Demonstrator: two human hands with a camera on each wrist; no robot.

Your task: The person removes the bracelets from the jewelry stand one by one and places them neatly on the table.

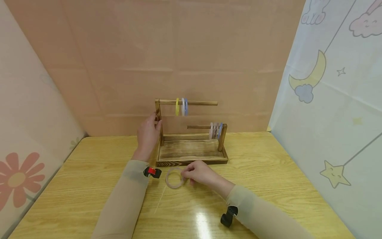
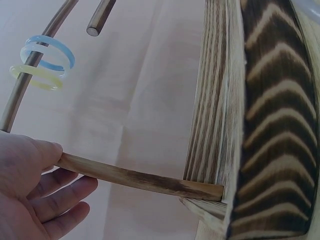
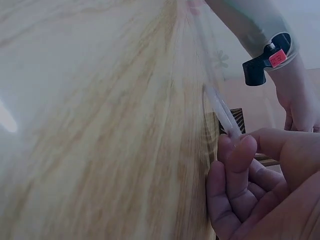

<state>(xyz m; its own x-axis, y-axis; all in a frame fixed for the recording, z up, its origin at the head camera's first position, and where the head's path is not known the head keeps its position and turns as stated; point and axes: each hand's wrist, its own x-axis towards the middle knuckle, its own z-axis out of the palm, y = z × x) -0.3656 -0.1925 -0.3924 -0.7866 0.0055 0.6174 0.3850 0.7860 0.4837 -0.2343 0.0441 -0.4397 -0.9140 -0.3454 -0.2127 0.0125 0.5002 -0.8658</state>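
A brown wooden bangle rack (image 1: 191, 162) stands on the table, with a tray base and two posts. My left hand (image 1: 148, 134) grips its tall left post (image 2: 125, 175), thumb in front and fingers behind. From the upper bar (image 1: 203, 103) hang a yellow bangle (image 1: 177, 107), a whitish one (image 1: 183, 111) and a blue one (image 1: 186, 109). Several pale and blue bangles (image 1: 211, 131) hang on the lower bar (image 1: 197, 127), against the right post. In front of the tray, my right hand (image 1: 201, 172) pinches a pale translucent bangle (image 3: 223, 114) by its right edge, close to the tabletop.
The yellow wood-grain table (image 1: 268, 186) reaches back to a tan cloth (image 1: 119, 49). Pale printed walls (image 1: 337, 109) stand at both sides. Each wrist wears a black camera mount, the left (image 1: 153, 172) with a red tag.
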